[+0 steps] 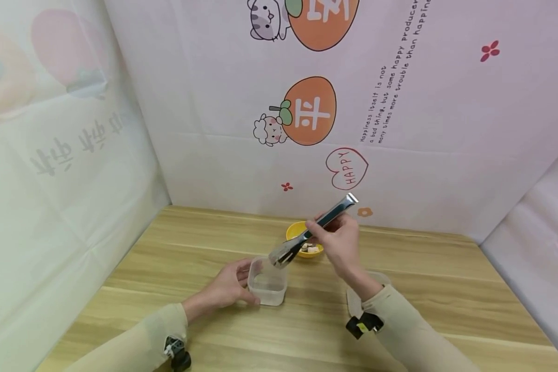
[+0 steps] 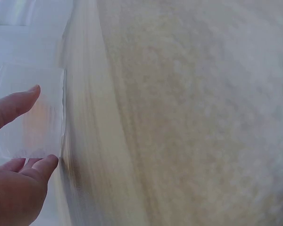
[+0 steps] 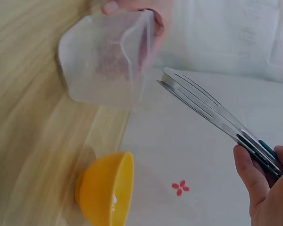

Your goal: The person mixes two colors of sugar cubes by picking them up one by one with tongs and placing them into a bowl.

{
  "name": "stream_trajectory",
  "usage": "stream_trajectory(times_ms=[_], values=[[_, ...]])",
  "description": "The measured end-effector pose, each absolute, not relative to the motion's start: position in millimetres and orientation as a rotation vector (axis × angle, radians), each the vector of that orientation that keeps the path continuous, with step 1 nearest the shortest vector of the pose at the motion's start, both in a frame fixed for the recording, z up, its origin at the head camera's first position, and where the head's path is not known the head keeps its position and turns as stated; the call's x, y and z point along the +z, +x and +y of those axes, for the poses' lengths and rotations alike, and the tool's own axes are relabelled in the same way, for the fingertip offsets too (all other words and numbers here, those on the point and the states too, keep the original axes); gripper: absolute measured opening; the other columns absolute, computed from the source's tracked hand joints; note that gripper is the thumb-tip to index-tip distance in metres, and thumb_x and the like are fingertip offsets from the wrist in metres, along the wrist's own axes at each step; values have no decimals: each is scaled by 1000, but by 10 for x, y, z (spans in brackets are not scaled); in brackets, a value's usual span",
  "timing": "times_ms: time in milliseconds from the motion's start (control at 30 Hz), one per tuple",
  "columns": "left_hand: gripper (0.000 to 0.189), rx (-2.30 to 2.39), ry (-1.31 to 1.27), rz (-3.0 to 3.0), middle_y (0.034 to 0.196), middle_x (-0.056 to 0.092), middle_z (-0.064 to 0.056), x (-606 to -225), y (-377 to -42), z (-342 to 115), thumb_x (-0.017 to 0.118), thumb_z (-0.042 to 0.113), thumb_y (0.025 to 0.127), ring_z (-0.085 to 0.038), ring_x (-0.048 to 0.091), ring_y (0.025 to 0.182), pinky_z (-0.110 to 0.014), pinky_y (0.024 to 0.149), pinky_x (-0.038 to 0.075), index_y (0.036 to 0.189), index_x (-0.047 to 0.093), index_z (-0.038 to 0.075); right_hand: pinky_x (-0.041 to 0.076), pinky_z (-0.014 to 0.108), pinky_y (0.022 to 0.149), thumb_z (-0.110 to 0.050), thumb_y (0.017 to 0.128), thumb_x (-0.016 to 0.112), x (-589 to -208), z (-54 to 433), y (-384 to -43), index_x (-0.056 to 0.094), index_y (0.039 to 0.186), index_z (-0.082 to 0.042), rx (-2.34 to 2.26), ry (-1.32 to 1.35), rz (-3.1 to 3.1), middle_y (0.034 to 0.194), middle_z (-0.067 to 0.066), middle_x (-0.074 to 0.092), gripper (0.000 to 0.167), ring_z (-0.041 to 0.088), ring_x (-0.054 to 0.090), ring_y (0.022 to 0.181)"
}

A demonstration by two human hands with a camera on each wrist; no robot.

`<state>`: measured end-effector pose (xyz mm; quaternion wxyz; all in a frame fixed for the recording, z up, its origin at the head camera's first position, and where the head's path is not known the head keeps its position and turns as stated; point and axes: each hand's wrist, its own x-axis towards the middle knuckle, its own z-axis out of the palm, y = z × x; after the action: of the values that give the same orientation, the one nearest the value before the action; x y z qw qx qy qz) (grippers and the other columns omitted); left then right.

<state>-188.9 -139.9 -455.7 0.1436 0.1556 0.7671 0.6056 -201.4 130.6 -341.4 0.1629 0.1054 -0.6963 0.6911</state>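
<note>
My left hand (image 1: 230, 284) holds a clear plastic container (image 1: 269, 296) by its left side, thumb on the near wall and fingers behind. The left wrist view shows the thumb and fingers on either side of the container (image 2: 33, 113). In my right hand (image 1: 341, 243) is a pair of metal tongs (image 1: 313, 230) with dark grips, slanting down to the left. The tips of the tongs (image 3: 198, 101) hang just above the container's opening, close together, and no piece shows between them. Behind the tongs stands a yellow bowl (image 1: 296, 230) with small whitish and dark pieces inside.
A clear lid or second container (image 1: 355, 302) lies under my right forearm, partly hidden by it. The wooden table (image 1: 204, 243) meets a printed white cloth backdrop (image 1: 214, 170) at the back, with cloth walls on both sides.
</note>
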Motion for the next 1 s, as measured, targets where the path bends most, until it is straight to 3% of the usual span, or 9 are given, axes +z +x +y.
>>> stream_trajectory(times_ms=[400,633,1000], values=[[101,1750,453,2198,155,49,-25,-4554,-1907,-1404,92,-8,68,-44,48,142,-43,117,44,155,41,-7,66,32,64,1,91,80,-3331,1728,-2393,65,104,14,1857,74,-1974,83,12,70,23,15,73,63],[101,1749,446,2193,154,50,-26,-4551,-1903,-1391,93,-8,68,-45,49,141,-44,117,44,155,41,-7,67,38,65,-4,92,81,-3414,1826,-2518,67,102,10,1737,-1,-2053,85,15,70,22,16,73,63],[101,1730,441,2215,153,51,-26,-4515,-1878,-1380,93,-8,68,-44,49,141,-44,117,44,155,41,-7,67,36,63,-2,91,79,-3511,1837,-2583,66,100,7,1650,-18,-2115,85,16,69,18,17,71,66]])
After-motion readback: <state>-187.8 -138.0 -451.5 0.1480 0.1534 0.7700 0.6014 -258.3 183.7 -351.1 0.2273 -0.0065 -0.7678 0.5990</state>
